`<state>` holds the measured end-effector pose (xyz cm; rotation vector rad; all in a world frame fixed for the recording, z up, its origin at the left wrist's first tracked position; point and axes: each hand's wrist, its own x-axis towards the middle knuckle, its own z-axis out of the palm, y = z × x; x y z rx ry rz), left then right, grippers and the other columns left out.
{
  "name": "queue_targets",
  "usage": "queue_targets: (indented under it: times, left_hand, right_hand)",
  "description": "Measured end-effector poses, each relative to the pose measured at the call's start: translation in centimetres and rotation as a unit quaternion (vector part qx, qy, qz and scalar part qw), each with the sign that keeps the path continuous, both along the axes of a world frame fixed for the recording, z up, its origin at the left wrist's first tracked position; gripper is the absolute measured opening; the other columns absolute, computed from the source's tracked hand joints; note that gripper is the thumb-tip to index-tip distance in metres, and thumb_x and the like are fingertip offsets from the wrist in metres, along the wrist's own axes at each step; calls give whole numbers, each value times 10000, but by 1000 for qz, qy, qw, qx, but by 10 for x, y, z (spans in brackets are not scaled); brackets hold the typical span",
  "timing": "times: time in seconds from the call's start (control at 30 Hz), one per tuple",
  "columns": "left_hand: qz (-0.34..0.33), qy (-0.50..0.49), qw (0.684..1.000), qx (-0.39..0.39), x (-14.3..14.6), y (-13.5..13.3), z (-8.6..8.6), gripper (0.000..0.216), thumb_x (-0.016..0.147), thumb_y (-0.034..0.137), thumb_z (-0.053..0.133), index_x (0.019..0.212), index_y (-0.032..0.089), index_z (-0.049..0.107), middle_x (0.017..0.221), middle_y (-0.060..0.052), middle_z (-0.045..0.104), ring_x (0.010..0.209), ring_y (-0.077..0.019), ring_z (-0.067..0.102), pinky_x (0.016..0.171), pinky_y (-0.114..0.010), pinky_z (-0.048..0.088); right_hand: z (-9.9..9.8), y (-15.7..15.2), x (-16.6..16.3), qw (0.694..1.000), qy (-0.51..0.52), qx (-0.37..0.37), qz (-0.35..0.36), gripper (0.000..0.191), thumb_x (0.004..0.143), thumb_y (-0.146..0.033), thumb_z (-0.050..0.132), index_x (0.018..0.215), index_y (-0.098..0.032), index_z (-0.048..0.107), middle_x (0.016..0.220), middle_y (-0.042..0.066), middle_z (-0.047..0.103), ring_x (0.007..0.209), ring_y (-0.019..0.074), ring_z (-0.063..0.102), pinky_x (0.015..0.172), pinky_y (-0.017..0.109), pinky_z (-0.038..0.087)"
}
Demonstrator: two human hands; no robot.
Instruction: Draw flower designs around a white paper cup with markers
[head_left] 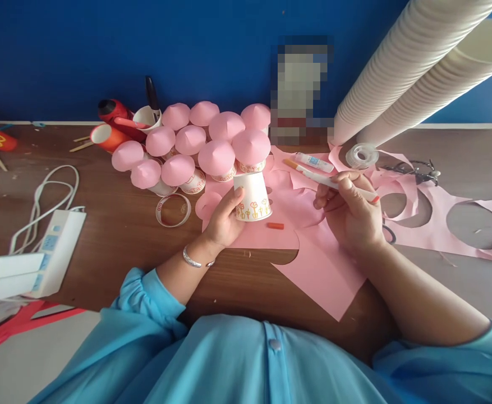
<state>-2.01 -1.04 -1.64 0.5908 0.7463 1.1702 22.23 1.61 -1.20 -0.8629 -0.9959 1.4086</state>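
Note:
My left hand (228, 217) is closed around the side of a white paper cup (252, 193), held upside down. Orange and red flowers are drawn in a band near its rim. In my right hand (355, 210) is a white marker pen (334, 182), its orange-brown tip pointing left toward the cup, a short gap away from it. A loose orange-red pen cap (275, 226) lies on pink paper (330, 275) between my hands. Behind the cup stand several upturned cups topped with pink paper cones (216, 157), some with similar drawn bands.
Tall stacks of paper cups (414, 62) lean at the back right, near a tape roll (361, 156) and a glue bottle (315, 162). Cut pink sheets (435, 224) spread right. A power strip (58, 252) with cables lies left. A cut cup ring (173, 210) sits near my left hand.

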Motion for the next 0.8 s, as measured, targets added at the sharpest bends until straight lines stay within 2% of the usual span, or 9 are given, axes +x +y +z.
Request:
queue_targets:
  times: [0.1, 0.2, 0.3, 0.43, 0.53, 0.67, 0.8]
  left_hand:
    - [-14, -6, 1000, -1, -1, 1, -1, 526, 866, 555, 785, 1220, 168, 745, 1182, -129, 816, 1102, -345, 779, 999, -493, 617]
    - [-17, -12, 1000, -6, -2, 2, 0, 542, 843, 556, 804, 1216, 167, 743, 1174, -129, 818, 1172, -371, 762, 1044, -521, 600]
    - [-18, -13, 1000, -7, -2, 2, 0, 534, 836, 555, 809, 1192, 163, 745, 1161, -129, 819, 1217, -382, 746, 1071, -535, 589]
    - [-19, -13, 1000, -7, -2, 3, 0, 543, 845, 562, 803, 1211, 166, 741, 1153, -130, 819, 1187, -377, 757, 1041, -527, 606]
    - [-14, -7, 1000, -4, -2, 2, 0, 517, 848, 564, 791, 1166, 158, 751, 1147, -135, 818, 1180, -379, 757, 1027, -527, 612]
    - [-13, -13, 1000, -10, -2, 3, 0, 463, 866, 538, 761, 1133, 160, 754, 1160, -143, 816, 1247, -402, 728, 1045, -555, 601]
    - [-20, -35, 999, -23, -2, 4, 0, 435, 866, 508, 765, 1134, 166, 755, 1151, -138, 822, 1265, -413, 722, 1071, -588, 583]
  right_hand:
    - [0, -3, -1, 999, 3, -8, 37, 269, 932, -511, 802, 934, -251, 735, 691, -20, 693, 589, 136, 640, 555, 267, 518]
    - [1, -5, -3, 999, 8, -11, 52, 317, 917, -519, 800, 1061, -237, 786, 772, 8, 724, 646, 154, 653, 580, 291, 543]
    - [0, -6, -5, 999, 16, -27, 45, 282, 877, -501, 850, 956, -237, 787, 814, 12, 739, 634, 145, 646, 589, 298, 547]
    - [0, -9, -7, 997, 23, -38, 59, 282, 853, -454, 896, 799, -240, 719, 672, -19, 689, 582, 136, 613, 538, 268, 489]
    - [2, -13, -10, 996, 22, -44, 75, 269, 871, -456, 876, 809, -238, 729, 610, -30, 657, 550, 133, 581, 518, 264, 461]
    - [11, -19, -18, 995, 18, -45, 81, 281, 893, -509, 833, 890, -236, 764, 684, -9, 713, 569, 144, 622, 538, 286, 487]
    - [21, -20, -30, 995, 15, -14, 102, 284, 849, -460, 889, 812, -235, 719, 645, -33, 664, 564, 133, 594, 543, 284, 465]
